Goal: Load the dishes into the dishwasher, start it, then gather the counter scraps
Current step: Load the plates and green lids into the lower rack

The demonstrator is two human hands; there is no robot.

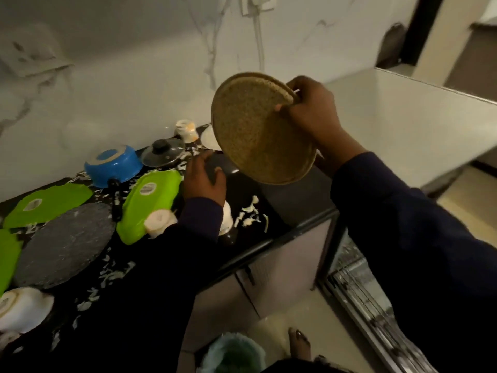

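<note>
- A person in dark sleeves stands at a dark table [271, 211] set against a white marbled wall; the view looks down over both arms.
- The right hand [309, 114] holds a round speckled tan plate [258, 130] up in the air above the table's right end; its grip is closed on the plate's upper right rim, thumb on the face, and the plate is tilted steeply on edge.
- The left hand [204, 176] reaches down to a dark grey dish [223, 165] lying near the table's back right part, just under the raised plate; the fingers curl over its edge, though how firm the grip is I cannot tell.
- Left of that hand, two bright green trays [150, 203] lie on the table; a third green piece shows at the left edge.
- A blue pan [113, 165] sits upside down near the back edge, its black handle pointing forward; a glass lid [162, 154] with a black knob lies just beside it.
- A round grey speckled plate [67, 246] lies toward the front left; a white cup [22, 308] is tipped at the front left corner.
- Pale vegetable scraps [250, 214] are scattered across the table.
- Below the table's right end, an open dishwasher [355, 278] with wire racks shows at floor level.
</note>
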